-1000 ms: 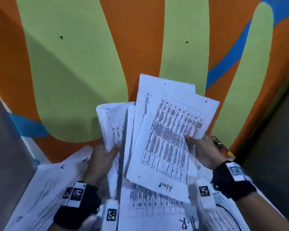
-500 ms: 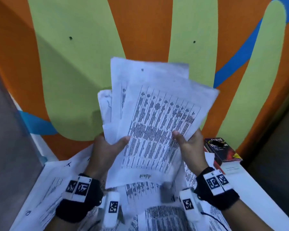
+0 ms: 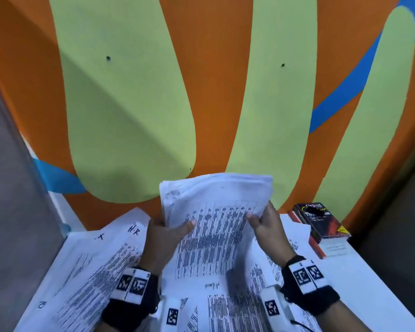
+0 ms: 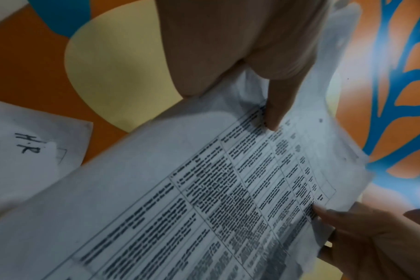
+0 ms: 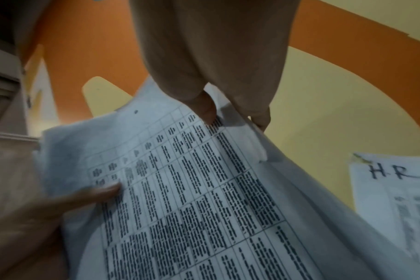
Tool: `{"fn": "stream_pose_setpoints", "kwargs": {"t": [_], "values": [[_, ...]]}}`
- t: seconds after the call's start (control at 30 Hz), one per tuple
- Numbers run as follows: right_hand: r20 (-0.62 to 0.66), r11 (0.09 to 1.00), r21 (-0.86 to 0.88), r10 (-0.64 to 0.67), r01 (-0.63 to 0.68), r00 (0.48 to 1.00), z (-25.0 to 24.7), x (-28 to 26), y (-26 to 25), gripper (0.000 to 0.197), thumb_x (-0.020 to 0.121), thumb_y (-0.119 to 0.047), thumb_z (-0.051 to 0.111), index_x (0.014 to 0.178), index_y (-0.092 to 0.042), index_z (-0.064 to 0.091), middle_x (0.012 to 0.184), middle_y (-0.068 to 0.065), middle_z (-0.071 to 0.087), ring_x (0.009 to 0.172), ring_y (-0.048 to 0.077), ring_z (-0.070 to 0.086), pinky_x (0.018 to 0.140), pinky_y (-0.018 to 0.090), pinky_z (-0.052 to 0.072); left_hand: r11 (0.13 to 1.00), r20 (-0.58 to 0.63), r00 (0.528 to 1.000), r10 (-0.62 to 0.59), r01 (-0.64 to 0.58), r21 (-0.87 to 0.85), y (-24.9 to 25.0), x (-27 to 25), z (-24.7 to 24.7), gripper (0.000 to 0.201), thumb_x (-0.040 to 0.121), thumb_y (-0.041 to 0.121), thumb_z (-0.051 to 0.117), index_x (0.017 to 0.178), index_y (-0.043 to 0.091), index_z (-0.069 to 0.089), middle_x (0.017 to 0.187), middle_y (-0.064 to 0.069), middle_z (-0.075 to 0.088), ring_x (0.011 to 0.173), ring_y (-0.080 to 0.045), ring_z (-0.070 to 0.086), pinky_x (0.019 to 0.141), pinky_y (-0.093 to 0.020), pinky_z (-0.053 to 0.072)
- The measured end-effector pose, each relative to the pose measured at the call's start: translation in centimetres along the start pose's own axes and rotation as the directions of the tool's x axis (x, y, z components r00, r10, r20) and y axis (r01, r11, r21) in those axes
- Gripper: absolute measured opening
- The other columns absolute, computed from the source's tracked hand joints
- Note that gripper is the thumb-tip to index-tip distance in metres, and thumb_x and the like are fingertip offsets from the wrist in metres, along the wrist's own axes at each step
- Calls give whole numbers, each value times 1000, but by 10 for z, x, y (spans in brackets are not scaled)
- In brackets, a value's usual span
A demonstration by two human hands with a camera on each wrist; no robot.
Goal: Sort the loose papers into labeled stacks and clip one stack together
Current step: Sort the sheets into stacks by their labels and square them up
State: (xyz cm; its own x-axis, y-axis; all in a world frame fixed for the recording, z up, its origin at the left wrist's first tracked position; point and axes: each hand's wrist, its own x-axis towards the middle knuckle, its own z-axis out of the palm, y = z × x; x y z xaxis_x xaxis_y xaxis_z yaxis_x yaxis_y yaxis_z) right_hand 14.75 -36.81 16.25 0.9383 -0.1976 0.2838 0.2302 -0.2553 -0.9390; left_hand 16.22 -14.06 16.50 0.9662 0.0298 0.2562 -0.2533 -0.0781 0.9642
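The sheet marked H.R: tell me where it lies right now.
In the head view the sheet marked H.R lies flat on the white table, left of the left hand and of the held stack of papers, its far edge near the painted wall.

head downward, wrists close (shared papers point(image 3: 213, 236))

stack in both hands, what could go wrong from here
1. The stack is held only at its side edges, the left hand and right hand pinching with thumbs on top; its sheets are uneven, so some could slip out.
2. Dropped sheets would likely land on the papers below, such as the HR pile, and mix the sorting.
3. No clip is visible.
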Motion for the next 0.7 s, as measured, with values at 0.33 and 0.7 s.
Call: {"fn": "stream_pose_setpoints", "kwargs": {"t": [0.33,0.7], "values": [[-76,978,28,-206,209,976,-1,7,-47,38,91,-10,59,122,-22,40,114,-7,59,104,0,60,85,16,51,975,-15,981,193,-193,-113,43,18,-7,32,69,12,82,98,15,69,96,6,75,91,-11,70,75,-20,53],[-36,984,-67,-170,168,985,9,-4,-30,25,98,-12,44,122,-15,39,101,1,61,83,3,58,70,18,43,995,-62,993,103,-104,-8,26,9,-8,16,69,13,82,78,8,69,69,15,73,65,1,66,60,-14,50]]}}
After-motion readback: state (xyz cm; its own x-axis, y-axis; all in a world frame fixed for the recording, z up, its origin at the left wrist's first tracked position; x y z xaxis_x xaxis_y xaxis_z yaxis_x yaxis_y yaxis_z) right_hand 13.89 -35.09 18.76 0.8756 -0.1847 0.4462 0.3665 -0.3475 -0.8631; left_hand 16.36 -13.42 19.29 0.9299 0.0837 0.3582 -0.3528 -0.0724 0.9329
